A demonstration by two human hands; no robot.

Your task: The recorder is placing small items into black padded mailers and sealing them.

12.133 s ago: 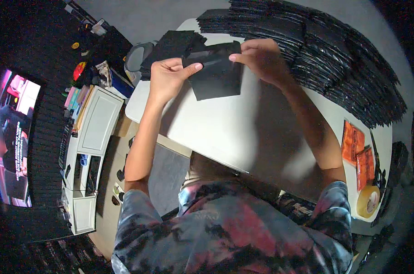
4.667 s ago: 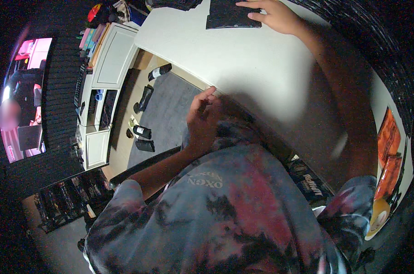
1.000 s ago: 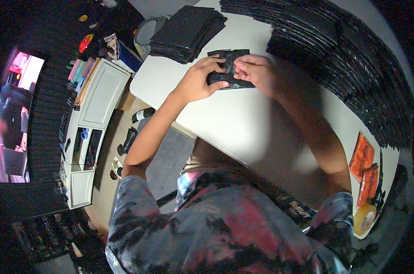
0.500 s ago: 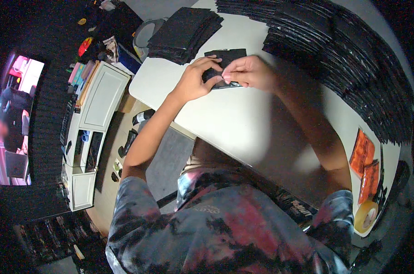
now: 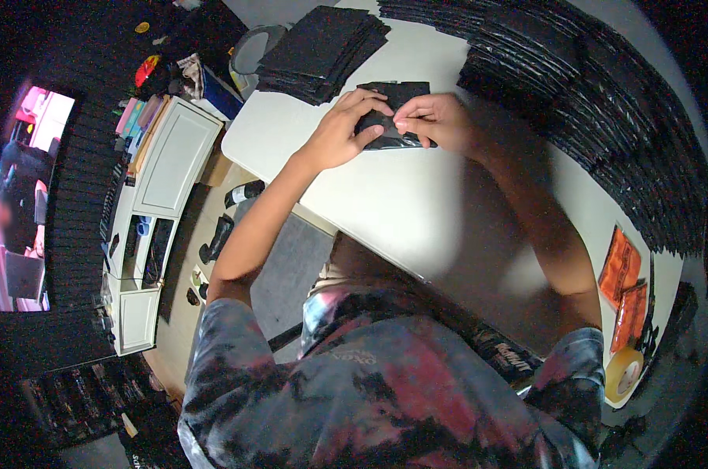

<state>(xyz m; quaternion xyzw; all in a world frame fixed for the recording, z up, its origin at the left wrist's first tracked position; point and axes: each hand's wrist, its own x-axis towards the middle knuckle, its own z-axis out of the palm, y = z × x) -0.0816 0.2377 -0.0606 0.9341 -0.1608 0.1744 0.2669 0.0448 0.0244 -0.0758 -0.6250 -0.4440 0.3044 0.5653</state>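
A flat black plastic packet point(image 5: 410, 93) lies on the white table with its lower edge shiny. My left hand point(image 5: 344, 131) rests on the packet's left part, thumb and fingers apart and curved over it. Over the packet's right part, my right hand point(image 5: 441, 127) has thumb and forefinger pinched together, close to the left thumb and fingers. Whatever is in that pinch is too small to make out. Both hands cover much of the packet.
Beyond my left hand sits a stack of black flat sheets or bags point(image 5: 316, 48). Long rows of black packets point(image 5: 580, 94) line the table's far and right side. Orange packets point(image 5: 621, 262) and a tape roll point(image 5: 624, 374) lie at right. A white cabinet point(image 5: 174, 160) stands left.
My right hand has moved slightly right, and its pinched fingertips are now a little farther from my left thumb. The left hand stays on the packet. The whole view has shifted slightly.
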